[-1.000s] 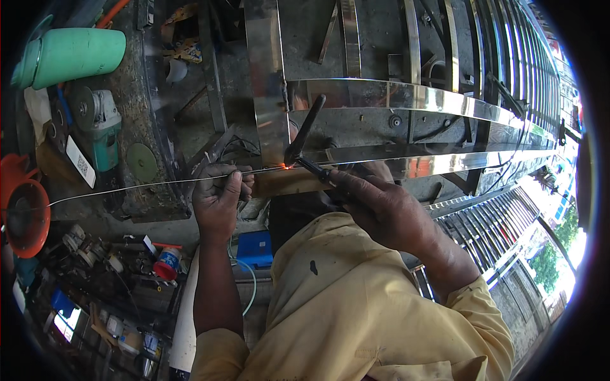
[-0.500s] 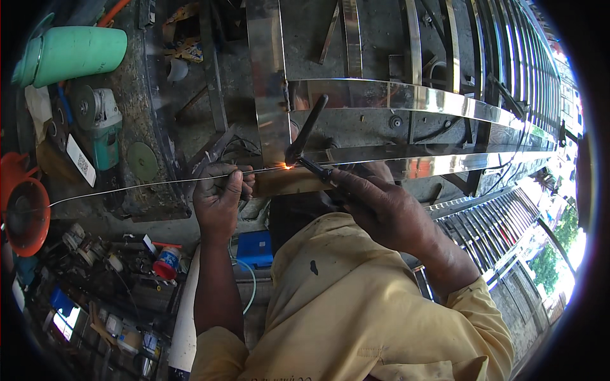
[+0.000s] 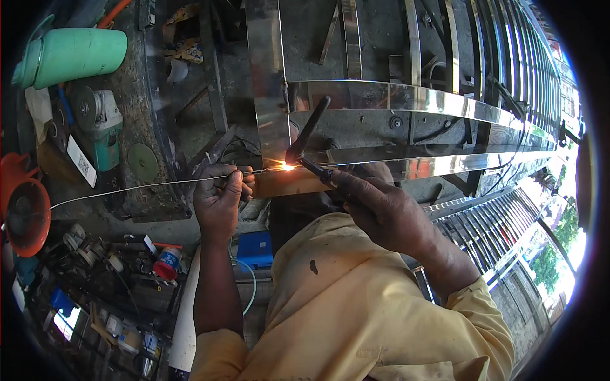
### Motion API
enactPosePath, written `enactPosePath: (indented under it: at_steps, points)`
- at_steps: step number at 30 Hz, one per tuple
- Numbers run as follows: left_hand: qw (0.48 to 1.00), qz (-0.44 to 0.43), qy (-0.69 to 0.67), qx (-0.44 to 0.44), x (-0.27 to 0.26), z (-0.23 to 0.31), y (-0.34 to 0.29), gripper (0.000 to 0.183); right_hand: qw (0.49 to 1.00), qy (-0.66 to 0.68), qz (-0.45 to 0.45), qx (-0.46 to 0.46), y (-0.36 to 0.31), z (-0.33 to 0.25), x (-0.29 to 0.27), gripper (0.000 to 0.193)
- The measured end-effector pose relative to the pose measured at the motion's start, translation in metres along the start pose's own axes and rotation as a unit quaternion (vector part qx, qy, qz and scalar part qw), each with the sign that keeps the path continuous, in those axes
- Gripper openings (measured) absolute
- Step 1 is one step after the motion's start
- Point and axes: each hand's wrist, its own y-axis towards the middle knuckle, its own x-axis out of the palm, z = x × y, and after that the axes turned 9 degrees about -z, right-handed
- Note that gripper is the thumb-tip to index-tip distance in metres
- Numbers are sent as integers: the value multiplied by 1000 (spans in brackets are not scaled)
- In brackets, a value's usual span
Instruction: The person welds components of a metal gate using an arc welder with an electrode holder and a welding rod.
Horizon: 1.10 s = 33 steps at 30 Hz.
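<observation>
My right hand [image 3: 387, 209] is closed around a TIG welding torch [image 3: 308, 141], its dark back cap pointing up and away. At the torch tip a bright orange-white glow burns on the corner of a shiny metal frame [image 3: 270, 89], where an upright bar meets a crosswise bar. Between the fingers of my left hand [image 3: 219, 193] is pinched a thin filler wire [image 3: 143, 184]. Its near end reaches to the glow, and the other end runs left to an orange round object [image 3: 27, 206].
On the dark bench to the left lie an angle grinder [image 3: 105, 130], a green grinding disc [image 3: 142, 161] and a green tumbler [image 3: 79, 57]. A blue box [image 3: 255, 249] sits below my left hand. Slatted metal panels [image 3: 489, 222] stand at the right.
The glow at the torch tip has grown brighter and larger, throwing more orange light on the metal. Both hands stay almost in place.
</observation>
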Motion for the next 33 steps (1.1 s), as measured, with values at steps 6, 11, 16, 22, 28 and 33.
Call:
enactPosePath:
  at_steps: [6,11,16,22,28,33]
  points:
    - [1000,-1,-2,4,-2,-3,0,11,998,0,-44,38,-2,-1,-4,57]
    - [1000,3,7,-18,0,0,0,11,1000,-4,-22,16,0,1,-2,57]
    - [1000,6,-1,6,-3,-7,-2,11,997,16,-52,59,-2,0,-2,55]
    - [1000,6,3,-6,1,-1,-1,11,1000,2,-1,-6,1,2,-1,54]
    - [1000,13,13,-9,0,-2,-1,12,999,12,-25,17,0,3,-1,55]
    - [999,14,35,-13,-1,-3,-2,12,1000,-1,-19,8,2,1,-2,55]
